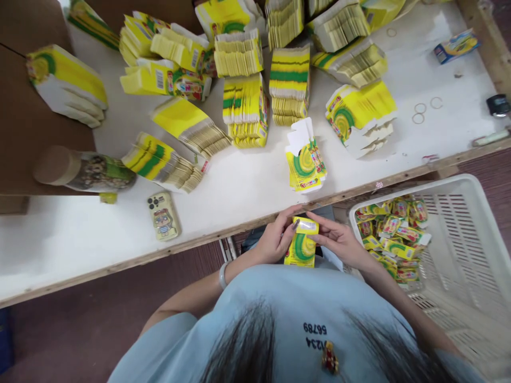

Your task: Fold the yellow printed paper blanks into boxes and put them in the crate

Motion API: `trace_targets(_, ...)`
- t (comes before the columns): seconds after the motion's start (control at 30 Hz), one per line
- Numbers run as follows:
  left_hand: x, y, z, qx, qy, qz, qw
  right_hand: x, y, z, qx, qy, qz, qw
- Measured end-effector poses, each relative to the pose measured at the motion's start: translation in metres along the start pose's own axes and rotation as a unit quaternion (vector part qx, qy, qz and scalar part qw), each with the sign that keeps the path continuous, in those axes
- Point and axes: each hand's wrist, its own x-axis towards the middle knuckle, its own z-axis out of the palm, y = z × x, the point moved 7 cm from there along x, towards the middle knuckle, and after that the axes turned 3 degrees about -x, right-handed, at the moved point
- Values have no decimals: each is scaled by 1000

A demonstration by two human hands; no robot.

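Between my hands, just below the table's front edge, is a yellow and green box (302, 247). My left hand (275, 236) grips its left side, thumb on the front near the top. At its right side, my right hand (337, 239) has its fingers on the top and front, closed around the box. Just beyond the edge, a small pile of flattened yellow and green cartons (305, 167) lies on the white table (247, 181). Behind it stand banded stacks of cartons (245, 111).
A white plastic basket (459, 213) at the right holds several filled yellow packs (399, 234). On the table are a phone (163, 217), a jar (96, 170) lying at the left, more carton stacks, loose rubber bands (418, 118) and a blue box (457, 47).
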Motion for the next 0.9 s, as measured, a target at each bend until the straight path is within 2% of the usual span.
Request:
trace_targets(0.07, 1, -2, 3, -1, -9, -16, 1000, -3, 3, 0, 15, -12, 7, 1000)
trace_targets(0.13, 1, -1, 7, 7, -21, -13, 1000, -4, 5, -1, 13, 3, 7, 1000)
trace_targets(0.23, 6, 1, 15, 17, -33, -1, 999, -5, 4, -7, -22, 81, -14, 996)
trace_targets(0.3, 20, 3, 15, 35, -25, 8, 999, -9, -1, -17, -62, 141, -40, 987)
trace_targets(0.37, 46, 6, 1, 74, 41, 22, 996, -21, -12, -40, -94, 201, -69, 973)
trace_targets(0.43, 80, 8, -28, 136, 162, 15, 977, -44, -25, -80, -167, 285, -82, 941)
trace_targets(0.47, 97, 7, -43, 172, 210, -7, 962, -60, -35, -103, -267, 349, -78, 895)
trace_targets(0.5, 113, 4, -57, 209, 244, -43, 946, -76, -43, -124, -393, 396, -42, 828)
trace_targets(0.53, 127, -2, -67, 244, 245, -97, 933, -90, -49, -142, -496, 428, -2, 755)
trace_targets(0.57, 138, -9, -74, 274, 223, -152, 923, -103, -53, -157, -570, 450, 38, 686)
trace_targets(0.6, 145, -17, -77, 289, 187, -196, 918, -112, -55, -168, -620, 460, 72, 631)
trace_targets(0.63, 150, -25, -76, 284, 138, -226, 922, -118, -55, -175, -646, 466, 92, 597)
trace_targets(0.67, 151, -31, -72, 260, 87, -238, 932, -120, -55, -178, -656, 469, 97, 583)
trace_targets(0.73, 149, -35, -63, 179, 13, -225, 958, -111, -53, -174, -655, 463, 66, 594)
trace_targets(0.77, 148, -34, -61, 147, 0, -213, 966, -100, -53, -168, -648, 458, 39, 607)
trace_targets(0.83, 147, -28, -66, 150, 15, -193, 970, -71, -56, -148, -624, 441, -28, 644)
trace_targets(0.9, 147, -11, -75, 233, 50, -156, 959, -39, -63, -120, -576, 421, -103, 693)
